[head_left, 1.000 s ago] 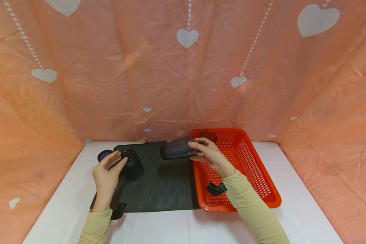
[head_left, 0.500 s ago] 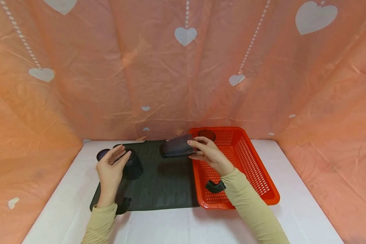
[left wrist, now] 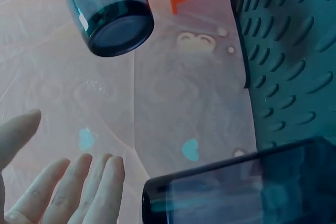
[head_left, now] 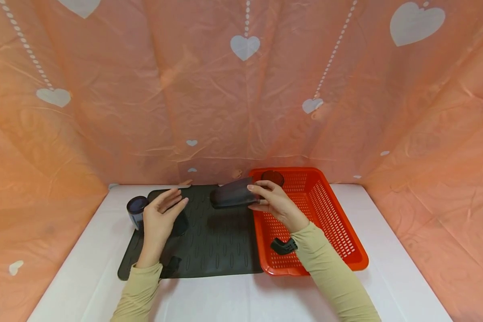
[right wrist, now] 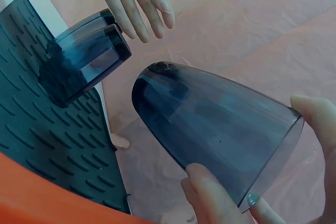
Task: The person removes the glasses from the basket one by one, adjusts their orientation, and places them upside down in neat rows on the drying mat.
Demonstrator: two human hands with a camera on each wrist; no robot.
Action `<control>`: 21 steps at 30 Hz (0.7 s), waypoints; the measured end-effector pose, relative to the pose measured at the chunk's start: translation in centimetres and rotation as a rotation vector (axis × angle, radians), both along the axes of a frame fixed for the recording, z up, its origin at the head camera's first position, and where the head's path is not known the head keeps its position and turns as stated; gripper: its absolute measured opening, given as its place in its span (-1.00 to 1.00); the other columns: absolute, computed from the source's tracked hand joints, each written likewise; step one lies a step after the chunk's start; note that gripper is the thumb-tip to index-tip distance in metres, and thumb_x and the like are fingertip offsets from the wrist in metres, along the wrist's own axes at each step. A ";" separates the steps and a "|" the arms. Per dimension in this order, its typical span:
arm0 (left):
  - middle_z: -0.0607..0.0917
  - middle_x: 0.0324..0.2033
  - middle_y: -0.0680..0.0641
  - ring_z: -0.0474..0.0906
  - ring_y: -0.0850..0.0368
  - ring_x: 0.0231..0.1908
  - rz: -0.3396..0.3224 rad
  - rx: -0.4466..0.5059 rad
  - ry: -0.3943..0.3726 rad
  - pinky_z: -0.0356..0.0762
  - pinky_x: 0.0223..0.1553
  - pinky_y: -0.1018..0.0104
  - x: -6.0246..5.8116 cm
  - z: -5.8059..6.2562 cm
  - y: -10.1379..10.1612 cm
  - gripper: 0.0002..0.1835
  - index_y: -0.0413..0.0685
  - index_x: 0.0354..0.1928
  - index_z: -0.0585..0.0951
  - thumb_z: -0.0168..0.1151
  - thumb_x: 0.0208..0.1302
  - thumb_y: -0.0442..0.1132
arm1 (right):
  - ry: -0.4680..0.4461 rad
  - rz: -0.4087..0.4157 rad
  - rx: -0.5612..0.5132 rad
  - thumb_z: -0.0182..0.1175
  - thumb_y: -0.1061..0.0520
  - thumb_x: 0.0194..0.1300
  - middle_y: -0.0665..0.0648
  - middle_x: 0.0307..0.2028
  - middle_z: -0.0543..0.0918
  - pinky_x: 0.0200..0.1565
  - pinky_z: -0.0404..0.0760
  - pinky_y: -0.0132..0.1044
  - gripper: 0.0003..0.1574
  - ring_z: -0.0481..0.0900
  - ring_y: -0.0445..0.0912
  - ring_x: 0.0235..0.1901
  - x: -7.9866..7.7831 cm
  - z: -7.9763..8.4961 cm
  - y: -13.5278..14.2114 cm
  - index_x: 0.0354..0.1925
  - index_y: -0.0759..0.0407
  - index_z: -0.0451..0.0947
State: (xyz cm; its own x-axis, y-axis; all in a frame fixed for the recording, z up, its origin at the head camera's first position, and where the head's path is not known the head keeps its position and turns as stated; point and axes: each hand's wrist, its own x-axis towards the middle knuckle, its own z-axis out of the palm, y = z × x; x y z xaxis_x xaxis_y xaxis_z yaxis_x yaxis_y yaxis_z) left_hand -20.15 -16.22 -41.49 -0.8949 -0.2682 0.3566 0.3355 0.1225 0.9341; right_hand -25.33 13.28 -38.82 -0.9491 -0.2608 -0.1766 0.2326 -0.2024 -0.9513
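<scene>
My right hand (head_left: 279, 205) holds a dark tinted drinking glass (head_left: 232, 193) by its rim, thumb and fingers around the edge. The glass tilts with its base to the left, above the dark ridged drying mat (head_left: 217, 250). In the right wrist view, the held glass (right wrist: 215, 124) shows its mouth toward the fingers. My left hand (head_left: 161, 217) hovers over the mat's left side with fingers bent loosely around nothing. Upside-down glasses (right wrist: 89, 64) stand on the mat, partly hidden by the left hand in the head view. A bluish glass (head_left: 137, 208) stands at the mat's left edge.
An orange plastic basket (head_left: 354, 250) with slotted walls stands right of the mat. Another glass (head_left: 273, 178) lies at its back left corner. Mat and basket rest on a white-covered table (head_left: 209, 299), with a pink heart-patterned curtain (head_left: 209, 98) behind.
My left hand has moved rightward, away from the glass at the mat's left edge and across in front of the other upside-down glasses. The right hand and its glass have hardly moved.
</scene>
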 end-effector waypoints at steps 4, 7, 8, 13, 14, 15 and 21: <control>0.62 -0.01 -0.27 0.63 0.02 -0.06 -0.047 0.001 -0.007 0.58 -0.10 0.40 -0.2 -0.2 0.4 -0.53 -0.20 0.10 0.59 0.43 0.10 -0.34 | 0.014 0.014 0.008 0.31 0.07 0.25 0.28 0.02 0.39 -0.08 0.62 -0.01 -0.34 0.65 0.06 -0.36 0.0 0.0 0.0 0.18 0.29 0.28; 0.62 0.00 -0.26 0.62 0.02 -0.04 -0.072 -0.004 -0.014 0.58 -0.10 0.40 -0.4 -0.4 0.6 -0.51 -0.17 0.10 0.60 0.45 0.08 -0.32 | 0.024 0.022 0.011 0.30 0.05 0.26 0.28 0.01 0.39 -0.08 0.62 0.00 -0.37 0.65 0.05 -0.38 0.1 0.0 0.1 0.15 0.30 0.30; 0.62 0.00 -0.23 0.61 0.00 -0.03 -0.084 -0.004 -0.017 0.58 -0.10 0.40 -0.4 -0.5 0.7 -0.50 -0.17 0.11 0.59 0.45 0.07 -0.32 | 0.026 0.024 0.014 0.30 0.05 0.26 0.28 0.00 0.39 -0.07 0.61 0.00 -0.38 0.65 0.04 -0.38 0.1 0.0 0.1 0.14 0.30 0.30; 0.61 0.04 -0.15 0.56 -0.05 0.04 -0.156 0.001 -0.040 0.56 -0.05 0.38 -0.8 -0.8 0.9 -0.46 -0.15 0.16 0.56 0.45 0.09 -0.29 | 0.027 0.023 0.016 0.28 0.04 0.28 0.25 -0.06 0.42 -0.07 0.60 0.01 -0.43 0.65 0.03 -0.35 0.1 0.1 0.0 0.11 0.31 0.34; 0.59 0.06 -0.15 0.54 -0.08 0.06 -0.174 -0.001 -0.046 0.56 -0.04 0.38 -0.8 -0.9 1.0 -0.44 -0.15 0.18 0.54 0.44 0.10 -0.28 | 0.027 0.025 0.019 0.28 0.04 0.28 0.25 -0.08 0.42 -0.06 0.60 0.01 -0.43 0.65 0.03 -0.35 0.0 0.2 0.0 0.11 0.31 0.34; 0.58 0.08 -0.15 0.53 -0.09 0.08 -0.191 -0.005 -0.053 0.55 -0.04 0.38 -0.9 -0.9 1.0 -0.43 -0.14 0.20 0.53 0.44 0.10 -0.27 | 0.026 0.024 0.023 0.28 0.04 0.28 0.24 -0.09 0.42 -0.06 0.60 0.01 -0.43 0.65 0.03 -0.35 0.0 0.2 0.0 0.11 0.31 0.35; 0.51 0.17 -0.16 0.44 -0.14 0.16 -0.286 0.000 -0.102 0.54 -0.01 0.37 -0.8 -1.0 1.4 -0.35 -0.14 0.27 0.45 0.44 0.10 -0.25 | 0.001 0.024 0.029 0.28 0.07 0.28 0.23 -0.10 0.43 -0.08 0.62 -0.02 -0.47 0.61 0.02 -0.38 -0.2 0.3 -0.3 0.10 0.33 0.40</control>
